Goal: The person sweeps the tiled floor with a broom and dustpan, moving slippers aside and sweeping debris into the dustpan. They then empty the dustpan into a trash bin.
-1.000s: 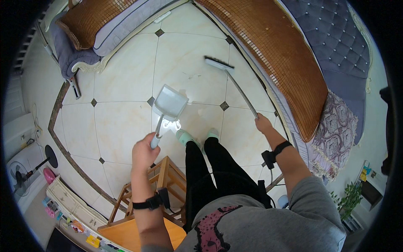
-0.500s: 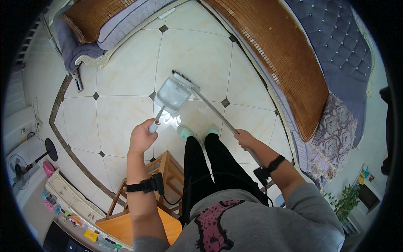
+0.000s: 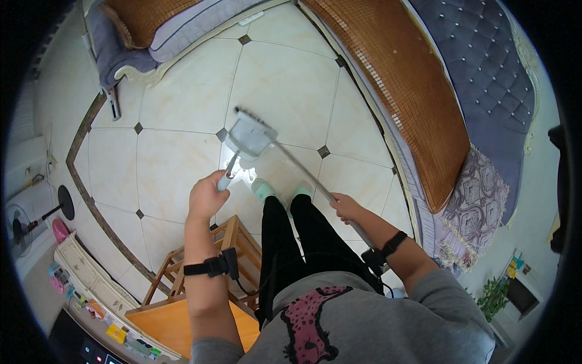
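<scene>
Floor [image 3: 182, 170] pale-tiled, dark insets [image 3: 323, 151]. You stand on it in green slippers [image 3: 262, 190]; ahead of them, dustpan [image 3: 250, 138] and broom head [image 3: 247, 114], contact unclear; sofa [image 3: 479, 67] to their right.

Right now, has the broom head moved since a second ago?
Yes. Judged against the dark floor diamond right of the dustpan, the broom head moved left and slightly nearer the slippers.

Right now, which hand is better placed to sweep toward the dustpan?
Likely the right hand: it grips the broom handle, and the broom head is at the far edge of the dustpan. The left hand holds the dustpan handle.
</scene>
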The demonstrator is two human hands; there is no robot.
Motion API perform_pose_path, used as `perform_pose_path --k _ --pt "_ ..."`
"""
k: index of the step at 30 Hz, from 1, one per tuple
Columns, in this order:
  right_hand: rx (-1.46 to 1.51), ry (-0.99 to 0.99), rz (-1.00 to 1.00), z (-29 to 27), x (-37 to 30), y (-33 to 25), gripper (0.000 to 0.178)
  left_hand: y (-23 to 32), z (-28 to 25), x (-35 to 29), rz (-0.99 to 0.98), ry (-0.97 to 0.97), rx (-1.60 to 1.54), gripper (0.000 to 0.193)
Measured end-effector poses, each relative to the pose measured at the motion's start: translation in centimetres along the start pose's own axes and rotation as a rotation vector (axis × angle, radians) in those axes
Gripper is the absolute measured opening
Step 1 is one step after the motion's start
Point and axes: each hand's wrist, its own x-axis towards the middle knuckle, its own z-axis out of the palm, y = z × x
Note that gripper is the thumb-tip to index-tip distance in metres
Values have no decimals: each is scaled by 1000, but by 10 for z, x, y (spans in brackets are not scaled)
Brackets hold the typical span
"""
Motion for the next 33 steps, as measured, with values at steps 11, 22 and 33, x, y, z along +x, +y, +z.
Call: perform_pose_path --k 11,22,33 --pt "-530 265 -241 25 95 -25 26 -20 9 -41 -203 62 -74 38" --pt "-672 182 -354 21 45 -111 30 -39 29 -124 -329 252 -237 38" --pt "-1314 198 -354 107 108 -155 39 -88 58 -181 -488 502 -455 36"
